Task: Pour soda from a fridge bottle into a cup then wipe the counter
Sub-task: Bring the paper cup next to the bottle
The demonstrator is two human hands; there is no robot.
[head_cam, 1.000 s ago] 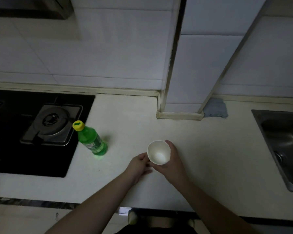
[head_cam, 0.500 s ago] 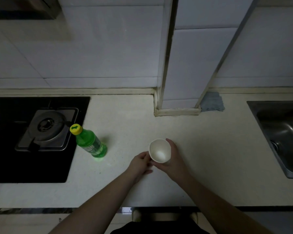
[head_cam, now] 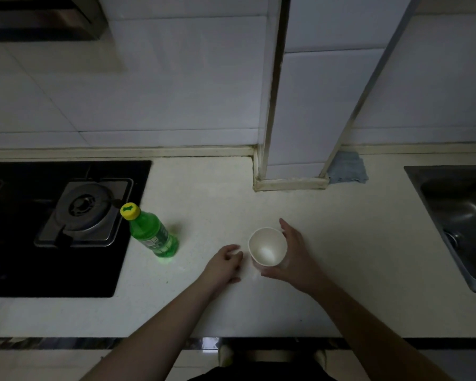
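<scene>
A white paper cup (head_cam: 267, 247) stands upright and looks empty on the pale counter (head_cam: 355, 257). My right hand (head_cam: 296, 255) wraps round its right side, thumb at the near base and fingers at the far rim. Just left of the cup, my left hand (head_cam: 226, 262) rests on the counter with loosely curled fingers, a small gap away from the cup and holding nothing. A green soda bottle (head_cam: 153, 236) with a yellow cap stands capped further left, beside the stove edge.
A black gas stove (head_cam: 80, 213) fills the left of the counter. A steel sink (head_cam: 459, 215) lies at the right edge. A blue-grey cloth (head_cam: 348, 169) sits by the tiled pillar (head_cam: 294, 133) at the back wall.
My left hand has let go of the cup and drawn a little to the left. My right hand still holds the cup. The camera view has shifted slightly.
</scene>
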